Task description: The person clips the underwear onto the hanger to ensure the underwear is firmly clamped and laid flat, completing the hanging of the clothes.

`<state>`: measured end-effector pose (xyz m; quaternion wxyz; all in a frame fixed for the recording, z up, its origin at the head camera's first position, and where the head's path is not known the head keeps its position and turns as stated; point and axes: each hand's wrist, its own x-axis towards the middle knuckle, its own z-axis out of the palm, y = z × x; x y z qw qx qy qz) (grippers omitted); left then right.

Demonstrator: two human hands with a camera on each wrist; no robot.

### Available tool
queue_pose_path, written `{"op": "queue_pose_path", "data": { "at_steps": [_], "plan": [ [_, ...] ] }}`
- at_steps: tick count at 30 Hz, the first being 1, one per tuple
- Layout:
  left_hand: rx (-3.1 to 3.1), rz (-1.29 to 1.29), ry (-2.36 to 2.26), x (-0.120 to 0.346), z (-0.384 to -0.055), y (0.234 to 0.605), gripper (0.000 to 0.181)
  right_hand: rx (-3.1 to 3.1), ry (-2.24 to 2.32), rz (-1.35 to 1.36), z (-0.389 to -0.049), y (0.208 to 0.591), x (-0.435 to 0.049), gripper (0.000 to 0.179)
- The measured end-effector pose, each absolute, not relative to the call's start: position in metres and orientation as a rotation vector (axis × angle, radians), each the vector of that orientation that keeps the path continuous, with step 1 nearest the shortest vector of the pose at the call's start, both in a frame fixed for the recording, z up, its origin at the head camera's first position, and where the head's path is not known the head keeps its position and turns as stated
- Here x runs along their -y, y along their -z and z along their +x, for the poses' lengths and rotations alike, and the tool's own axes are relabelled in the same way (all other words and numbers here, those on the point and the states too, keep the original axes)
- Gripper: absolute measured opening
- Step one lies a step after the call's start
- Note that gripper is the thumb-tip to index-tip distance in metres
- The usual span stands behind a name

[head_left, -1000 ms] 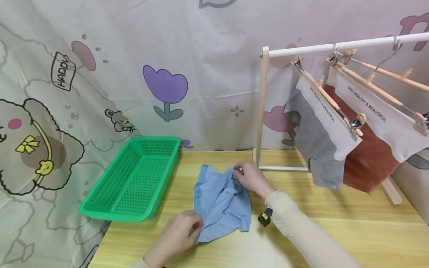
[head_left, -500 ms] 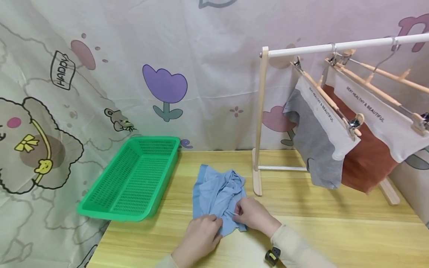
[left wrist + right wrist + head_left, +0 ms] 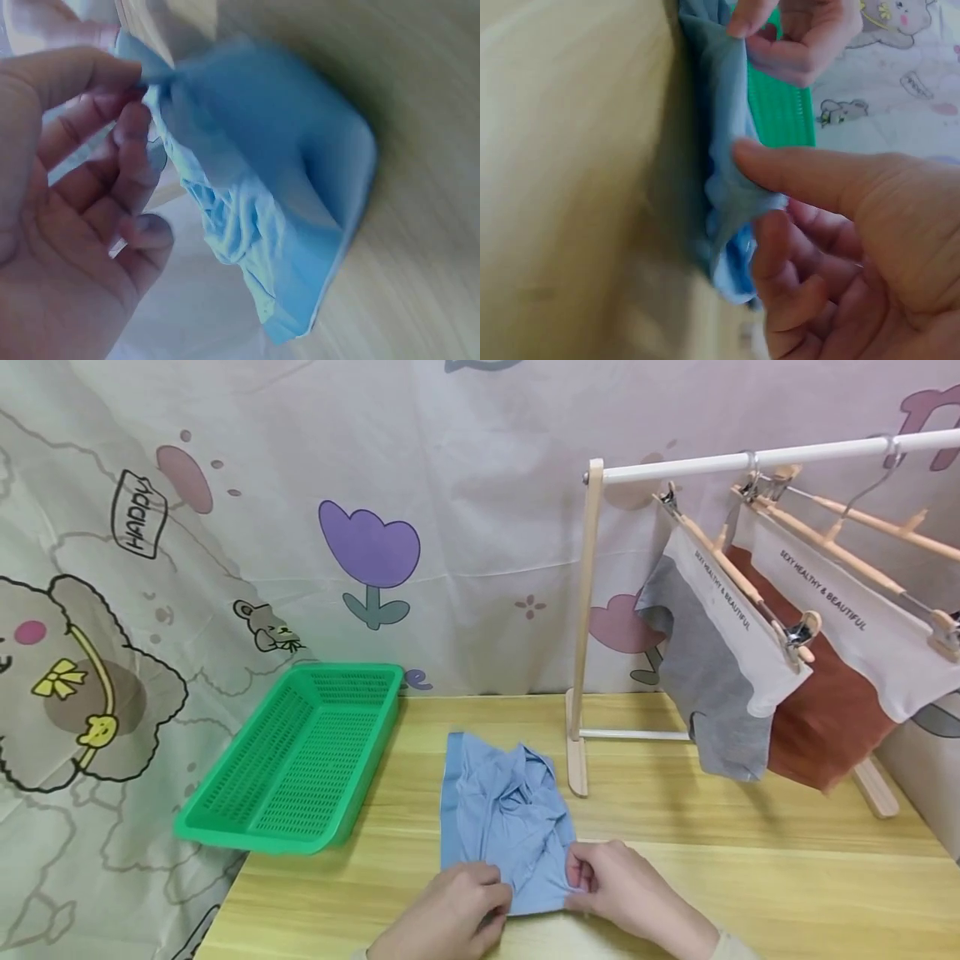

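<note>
Blue underpants [image 3: 510, 831] lie crumpled on the wooden table, their smooth waistband along the left side. My left hand [image 3: 456, 910] pinches the near edge between thumb and fingers. At the near right corner my right hand [image 3: 630, 887] pinches the cloth too. The left wrist view shows the underpants [image 3: 247, 135] hanging from the left thumb and index finger, with the underside partly lifted. In the right wrist view the right hand [image 3: 877, 225] has a fold of the edge between thumb and index finger. The inner folds are partly hidden.
A green plastic basket [image 3: 341, 814] stands to the left, against the printed cloth backdrop [image 3: 480, 527]. On the right is a rack with a white rail [image 3: 675, 470]. Grey underpants [image 3: 701, 668] and rust-brown underpants [image 3: 832, 718] hang there from clip hangers.
My right hand has come from the far right of the underpants down to the near right corner. The left hand has shifted right along the near edge, and the cloth is spread a little wider.
</note>
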<state>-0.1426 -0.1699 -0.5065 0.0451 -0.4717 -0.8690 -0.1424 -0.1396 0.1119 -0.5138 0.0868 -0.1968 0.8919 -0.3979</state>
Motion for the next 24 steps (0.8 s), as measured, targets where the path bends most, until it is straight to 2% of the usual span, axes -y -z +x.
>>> {"op": "queue_pose_path", "data": {
  "at_steps": [4, 8, 11, 14, 16, 20, 24],
  "plan": [
    [2.691, -1.478, 0.477, 0.167, -0.149, 0.503, 0.017, -2.573, 1.247, -0.562, -0.138, 0.525, -0.125, 0.028],
    [2.740, -1.339, 0.398, 0.156, -0.186, 0.495, 0.006, -2.719, 1.226, -0.458, -0.151, 0.533, -0.118, 0.029],
    [2.762, -1.270, 0.233, 0.143, -0.226, 0.493, 0.021, -2.806, 1.172, -0.312, -0.161, 0.539, -0.106, 0.032],
    [2.800, -1.309, 0.040, 0.134, -0.257, 0.499, 0.032, -2.818, 1.142, -0.231, -0.167, 0.544, -0.097, 0.033],
    [2.835, -1.342, -0.019, 0.132, -0.271, 0.504, 0.027, -2.811, 1.147, -0.228, -0.168, 0.546, -0.094, 0.032],
    [2.869, -1.322, 0.031, 0.134, -0.290, 0.509, 0.004, -2.783, 1.214, -0.303, -0.167, 0.542, -0.098, 0.030],
    [2.855, -1.295, 0.113, 0.135, -0.301, 0.505, 0.013, -2.777, 1.324, -0.393, -0.161, 0.534, -0.110, 0.028]
  ]
}}
